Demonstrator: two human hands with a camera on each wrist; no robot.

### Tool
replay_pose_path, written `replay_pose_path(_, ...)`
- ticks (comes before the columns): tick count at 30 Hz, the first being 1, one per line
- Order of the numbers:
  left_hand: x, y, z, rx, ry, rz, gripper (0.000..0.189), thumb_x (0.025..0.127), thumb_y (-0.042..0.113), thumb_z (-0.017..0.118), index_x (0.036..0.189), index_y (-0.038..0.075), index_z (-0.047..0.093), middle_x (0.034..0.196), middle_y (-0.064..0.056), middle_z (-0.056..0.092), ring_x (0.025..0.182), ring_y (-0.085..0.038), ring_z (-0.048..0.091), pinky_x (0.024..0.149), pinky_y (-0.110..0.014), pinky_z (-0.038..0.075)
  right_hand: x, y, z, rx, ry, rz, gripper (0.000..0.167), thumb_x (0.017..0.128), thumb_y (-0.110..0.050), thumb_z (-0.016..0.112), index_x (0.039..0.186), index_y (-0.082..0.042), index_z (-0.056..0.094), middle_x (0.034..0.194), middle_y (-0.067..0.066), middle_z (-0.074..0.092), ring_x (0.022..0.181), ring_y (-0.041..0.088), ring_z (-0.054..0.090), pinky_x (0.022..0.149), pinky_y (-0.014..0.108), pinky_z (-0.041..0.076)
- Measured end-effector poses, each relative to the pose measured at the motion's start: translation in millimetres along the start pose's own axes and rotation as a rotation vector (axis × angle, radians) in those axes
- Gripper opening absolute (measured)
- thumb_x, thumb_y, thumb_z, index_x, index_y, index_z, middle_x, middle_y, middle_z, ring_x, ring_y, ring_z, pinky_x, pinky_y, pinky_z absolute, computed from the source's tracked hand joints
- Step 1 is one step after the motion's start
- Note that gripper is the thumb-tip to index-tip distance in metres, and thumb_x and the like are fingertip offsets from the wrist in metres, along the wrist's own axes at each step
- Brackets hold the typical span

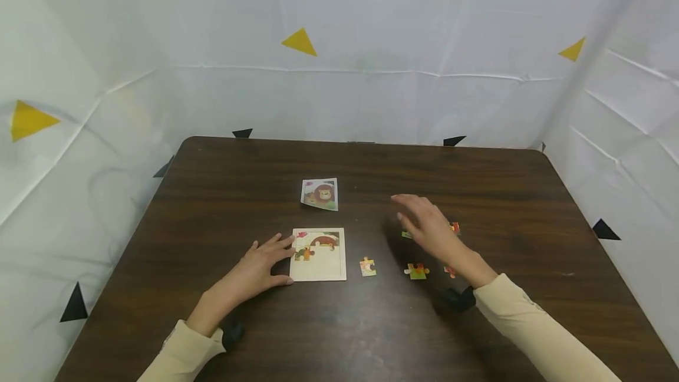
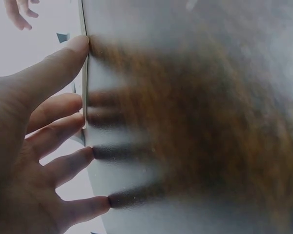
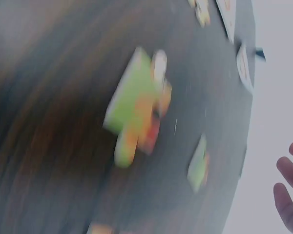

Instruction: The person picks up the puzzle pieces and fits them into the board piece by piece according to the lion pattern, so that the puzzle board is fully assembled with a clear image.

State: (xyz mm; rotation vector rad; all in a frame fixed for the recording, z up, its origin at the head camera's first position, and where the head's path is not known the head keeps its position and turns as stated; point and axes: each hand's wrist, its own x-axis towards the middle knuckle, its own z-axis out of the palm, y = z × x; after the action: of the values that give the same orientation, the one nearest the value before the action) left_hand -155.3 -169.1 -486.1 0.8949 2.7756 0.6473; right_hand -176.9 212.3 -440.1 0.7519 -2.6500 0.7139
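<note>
A square puzzle board (image 1: 326, 267) lies on the table with several pieces fitted along its top and left, showing part of a lion's brown mane. My left hand (image 1: 260, 268) rests at the board's left edge, thumb and fingertips against it, fingers spread. In the left wrist view, the thumb (image 2: 63, 61) meets the board's thin edge. Above the loose pieces on the right hovers my right hand (image 1: 427, 229), fingers relaxed and nothing held. Under or beside it lie a green-and-orange puzzle piece (image 1: 417, 271), a green piece (image 1: 406, 233) and a red-orange piece (image 1: 455, 227), partly hidden by the hand.
Between the board and the right hand lies a pale puzzle piece (image 1: 368, 267). Another orange piece (image 1: 450, 272) shows beside the right wrist. Behind the board sits a lion picture card (image 1: 320, 194) with a curled corner. White sheeting (image 1: 371, 105) rises past the dark table's far edge.
</note>
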Motion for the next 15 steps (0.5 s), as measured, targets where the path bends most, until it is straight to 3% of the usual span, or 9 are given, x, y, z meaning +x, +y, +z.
replay_pose_path(7, 1.3, -1.8, -0.1, 0.008, -0.011, 0.000, 0.066, 0.079, 0.034, 0.079, 0.134, 0.007, 0.058, 0.149, -0.011, 0.041, 0.140, -0.037, 0.030, 0.102, -0.072, 0.020, -28.3, 30, -28, -0.012, 0.034, 0.109, 0.043, 0.091, -0.005, 0.065, 0.133, -0.001, 0.054, 0.131, 0.019, 0.056, 0.116, 0.038, 0.051, 0.094, 0.057, 0.041)
replay_pose_path(15, 1.2, -0.2, -0.3, 0.010, -0.013, 0.003, 0.066, 0.079, 0.034, 0.079, 0.134, 0.006, 0.057, 0.150, -0.010, 0.040, 0.140, -0.037, 0.030, 0.102, -0.072, 0.021, -77.6, 34, -41, -0.030, 0.023, 0.196, 0.045, 0.089, -0.008, 0.068, 0.131, 0.000, 0.055, 0.124, 0.019, 0.060, 0.108, 0.036, 0.054, 0.088, 0.056, 0.042)
